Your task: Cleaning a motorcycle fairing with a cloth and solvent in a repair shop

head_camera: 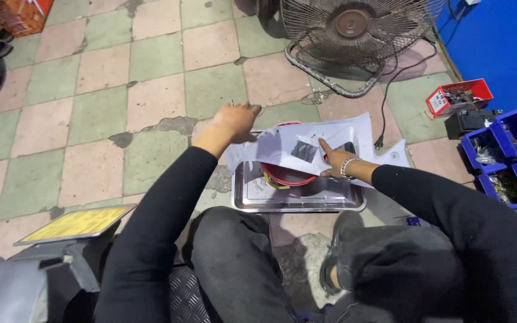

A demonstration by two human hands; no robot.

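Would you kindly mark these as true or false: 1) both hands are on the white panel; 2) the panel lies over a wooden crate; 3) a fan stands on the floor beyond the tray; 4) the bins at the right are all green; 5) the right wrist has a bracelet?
1) True: the left hand and right hand both touch the white panel.
2) False: it lies over a metal tray.
3) True: the fan stands on the tiled floor.
4) False: there are blue bins and one red bin.
5) True: a bracelet shows.
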